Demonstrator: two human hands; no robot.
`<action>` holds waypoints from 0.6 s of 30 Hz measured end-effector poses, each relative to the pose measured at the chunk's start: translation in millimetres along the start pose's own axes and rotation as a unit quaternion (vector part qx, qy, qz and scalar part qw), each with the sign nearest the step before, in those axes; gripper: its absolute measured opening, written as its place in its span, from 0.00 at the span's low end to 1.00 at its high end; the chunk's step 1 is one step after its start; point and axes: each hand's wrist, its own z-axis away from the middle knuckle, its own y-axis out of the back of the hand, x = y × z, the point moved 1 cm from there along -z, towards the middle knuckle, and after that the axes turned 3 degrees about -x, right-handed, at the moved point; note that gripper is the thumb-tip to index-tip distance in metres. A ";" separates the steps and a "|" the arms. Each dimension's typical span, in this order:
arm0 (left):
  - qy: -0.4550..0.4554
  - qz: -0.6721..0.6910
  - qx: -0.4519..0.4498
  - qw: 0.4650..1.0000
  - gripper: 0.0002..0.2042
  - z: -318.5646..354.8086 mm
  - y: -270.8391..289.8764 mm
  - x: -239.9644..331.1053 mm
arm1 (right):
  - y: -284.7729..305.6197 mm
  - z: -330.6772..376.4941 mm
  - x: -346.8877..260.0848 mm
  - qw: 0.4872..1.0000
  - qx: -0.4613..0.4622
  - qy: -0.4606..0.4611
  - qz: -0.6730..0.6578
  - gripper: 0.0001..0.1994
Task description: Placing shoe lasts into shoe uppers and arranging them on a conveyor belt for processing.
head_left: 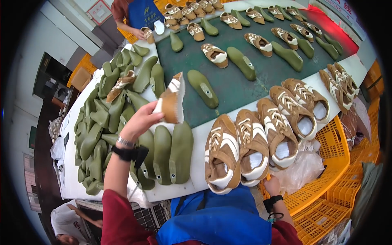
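Note:
My left hand (pixel 143 120) is closed on a brown-and-white shoe upper (pixel 173 104), holding it up by its side above the table. Its pale bottom edge faces right. Below that hand, several green shoe lasts (pixel 181 153) lie side by side, with a large heap of lasts (pixel 96 118) to the left. My right hand (pixel 272 186) is low beside the table's near edge, fingers curled by a small orange-yellow piece (pixel 268 177); what it grips is partly hidden. Just above it stands a row of brown-and-white sneakers (pixel 249 141).
A green conveyor belt (pixel 175 83) carries green lasts and brown shoe uppers in rows. Yellow plastic crates (pixel 337 143) stand at the right, one with clear plastic bags (pixel 304 169). Across the table a person in a blue apron (pixel 143 18) handles an upper. Another person (pixel 67 222) is at lower left.

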 end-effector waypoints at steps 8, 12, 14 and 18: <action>-0.009 -0.537 0.157 0.829 0.17 -179.0 66.5 -91.1 | -9.8 1.3 3.6 0.999 0.022 -0.009 0.040 0.17; -0.032 -0.586 0.262 0.766 0.12 -226.0 91.2 -136.6 | -11.4 5.1 4.9 0.998 0.040 0.026 0.028 0.15; 0.001 -0.601 0.275 0.750 0.08 -237.7 94.4 -151.9 | -14.4 8.0 11.8 0.996 0.009 0.012 0.082 0.14; 0.002 -0.610 0.331 0.720 0.11 -237.4 93.0 -150.4 | -25.6 2.3 22.9 0.993 0.043 0.024 0.111 0.15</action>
